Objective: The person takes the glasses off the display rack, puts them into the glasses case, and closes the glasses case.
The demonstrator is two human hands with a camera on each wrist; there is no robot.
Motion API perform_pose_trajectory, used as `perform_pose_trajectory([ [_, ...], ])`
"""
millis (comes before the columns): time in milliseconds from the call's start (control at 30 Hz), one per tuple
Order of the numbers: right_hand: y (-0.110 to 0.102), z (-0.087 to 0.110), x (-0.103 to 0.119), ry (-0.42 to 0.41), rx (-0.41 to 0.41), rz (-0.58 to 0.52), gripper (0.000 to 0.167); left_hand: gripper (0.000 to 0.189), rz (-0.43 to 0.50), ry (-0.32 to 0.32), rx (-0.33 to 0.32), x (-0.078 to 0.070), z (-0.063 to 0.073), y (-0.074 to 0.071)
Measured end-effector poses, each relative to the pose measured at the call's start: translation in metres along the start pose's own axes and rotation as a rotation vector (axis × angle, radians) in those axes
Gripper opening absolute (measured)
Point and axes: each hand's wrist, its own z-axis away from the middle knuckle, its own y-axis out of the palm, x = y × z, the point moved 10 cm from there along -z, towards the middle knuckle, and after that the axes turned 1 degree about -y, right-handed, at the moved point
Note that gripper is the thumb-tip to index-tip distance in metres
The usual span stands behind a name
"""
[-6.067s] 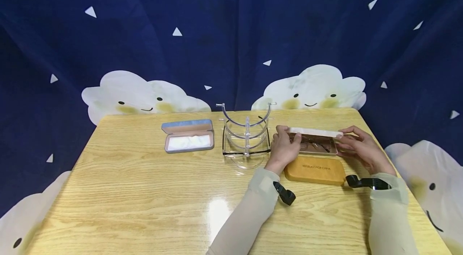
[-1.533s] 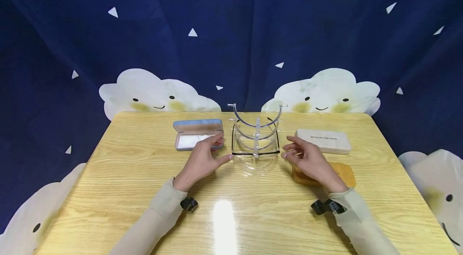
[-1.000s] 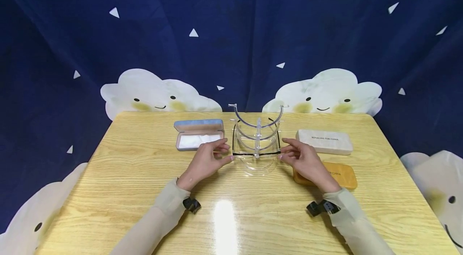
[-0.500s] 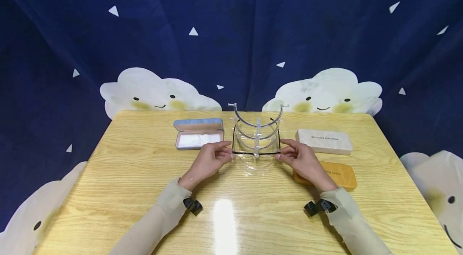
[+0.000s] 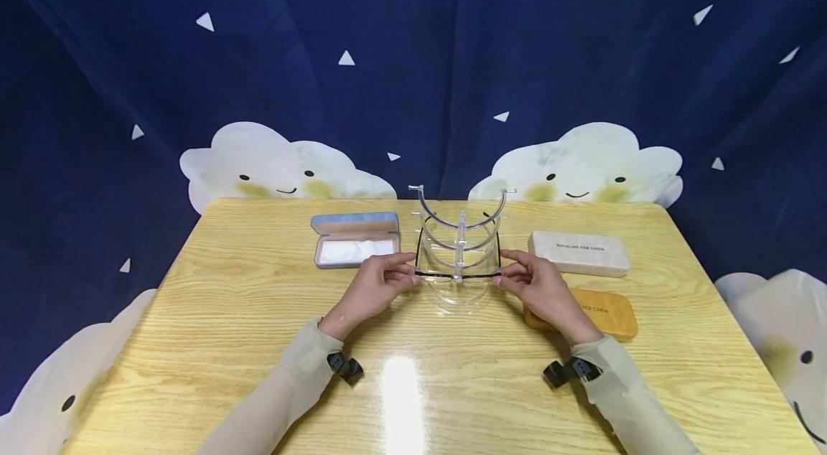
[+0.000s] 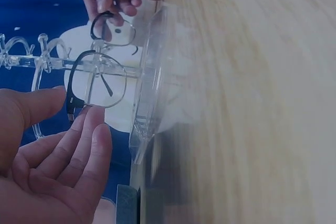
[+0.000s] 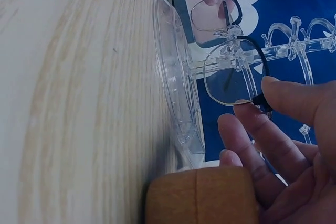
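Note:
A pair of black-rimmed glasses point(image 5: 478, 275) rests on the low tier of a clear acrylic display stand point(image 5: 461, 243), lenses toward me and temples running back. My left hand point(image 5: 375, 288) pinches the left end of the frame. At the right end, my right hand point(image 5: 538, 288) pinches the corner by the hinge. In the left wrist view, the dark rim point(image 6: 72, 95) sits between thumb and fingers. Thumb and forefinger meet at the frame corner point(image 7: 261, 100) in the right wrist view. The stand's upper arms hold no glasses.
An open blue glasses case point(image 5: 355, 222) with a white cloth point(image 5: 357, 250) inside lies left of the stand. To the right are a closed white case point(image 5: 579, 252) and, partly behind my right hand, an orange case point(image 5: 610, 311). A blue curtain point(image 5: 413, 67) hangs behind the table point(image 5: 291, 390).
Earlier, both hands were at the white case, which was open with glasses inside; it is now closed. The hands parted to either side of the stand, then closed in on the black-rimmed glasses.

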Motion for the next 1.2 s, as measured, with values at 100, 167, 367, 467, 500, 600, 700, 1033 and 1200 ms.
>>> perform_pose_trajectory([
  [100, 0.0, 0.0, 0.0, -0.004, -0.003, 0.001, 0.059, 0.049, 0.012, -0.005, -0.012, 0.001, 0.0, 0.0],
  [167, 0.0, 0.0, 0.001, -0.011, -0.005, 0.001, 0.059, 0.049, 0.02, -0.008, -0.018, 0.001, 0.0, 0.0],
  [367, -0.002, 0.001, 0.005, -0.026, -0.002, -0.014, 0.06, 0.048, 0.023, -0.004, -0.028, 0.002, -0.001, 0.0],
  [467, -0.002, 0.002, 0.006, -0.018, 0.005, -0.032, 0.061, 0.047, 0.031, 0.001, -0.03, 0.0, -0.001, -0.001],
  [500, -0.002, 0.002, 0.006, -0.013, 0.008, -0.041, 0.062, 0.046, 0.035, 0.001, -0.031, 0.0, -0.001, -0.001],
  [600, -0.003, 0.003, 0.007, -0.008, 0.013, -0.057, 0.063, 0.046, 0.057, -0.001, -0.03, -0.002, 0.0, -0.002],
  [700, -0.005, 0.004, 0.009, -0.004, 0.014, -0.059, 0.064, 0.047, 0.072, -0.008, -0.026, -0.004, 0.002, -0.003],
  [1033, -0.014, 0.014, 0.021, 0.024, 0.035, -0.083, 0.063, 0.038, 0.118, 0.031, -0.038, -0.021, 0.011, -0.01],
  [1200, -0.019, 0.019, 0.029, 0.043, 0.048, -0.078, 0.063, 0.029, 0.147, 0.036, -0.038, -0.026, 0.015, -0.011],
])
